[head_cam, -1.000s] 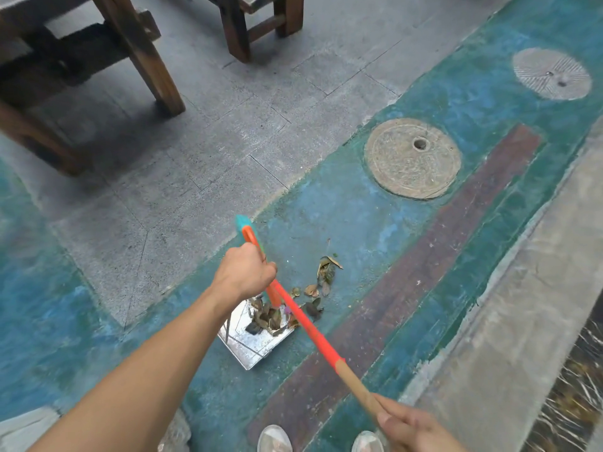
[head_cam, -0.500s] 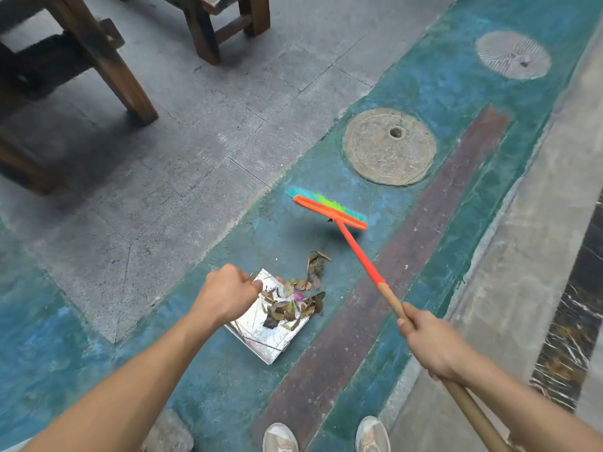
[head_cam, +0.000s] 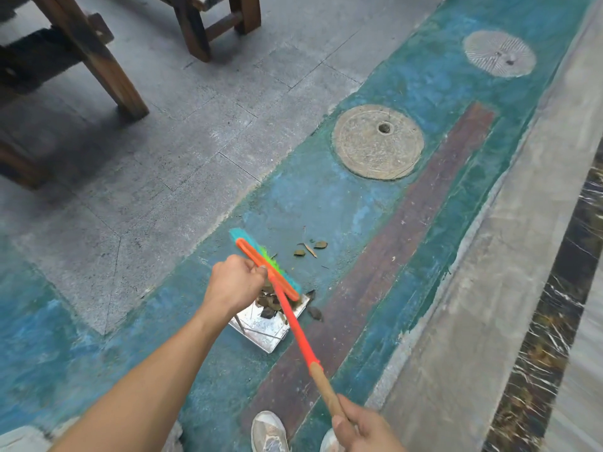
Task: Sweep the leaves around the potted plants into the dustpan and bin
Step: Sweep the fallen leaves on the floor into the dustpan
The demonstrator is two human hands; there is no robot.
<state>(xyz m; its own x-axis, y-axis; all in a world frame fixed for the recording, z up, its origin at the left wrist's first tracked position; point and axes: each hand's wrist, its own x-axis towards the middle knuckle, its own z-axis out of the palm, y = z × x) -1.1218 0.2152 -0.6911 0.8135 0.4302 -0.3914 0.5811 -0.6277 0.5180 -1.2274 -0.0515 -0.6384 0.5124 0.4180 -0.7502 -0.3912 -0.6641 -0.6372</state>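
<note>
Four or so loose leaves (head_cam: 309,249) left on the teal floor (head_cam: 326,203), lying up and right of the broom head (head_cam: 266,267), well apart from the dustpan (head_cam: 266,324). Two more leaves (head_cam: 315,313) just off the pan's right edge, near the maroon stripe (head_cam: 408,239). Metal dustpan flat on the floor, mouth toward the strays, small pile of brown leaves (head_cam: 269,305) already inside near the lip. Broom head over the pan mouth, long axis running upper-left to lower-right, roughly across the pan opening; teal and green bristles facing the strays. Orange-to-wood broom handle (head_cam: 305,347) slanting down-right from head to right hand (head_cam: 365,429). Right hand closed around the wooden end of the handle, fingers wrapped, near the bottom edge by the shoes (head_cam: 269,432). Left hand (head_cam: 235,285) curled into a fist just left of the broom head, above the pan's rear; likely gripping an upright dustpan handle, but cannot tell, since no handle shows inside the fist. Left hand nearer the pile; right hand driving the broom. Next stroke probably needs the head reached out past the strays, then pulled back down-left along the line to the pan mouth. Risk: light leaves skipping sideways past the pan's right edge, as two already sit there. No bin or potted plants in frame.
</note>
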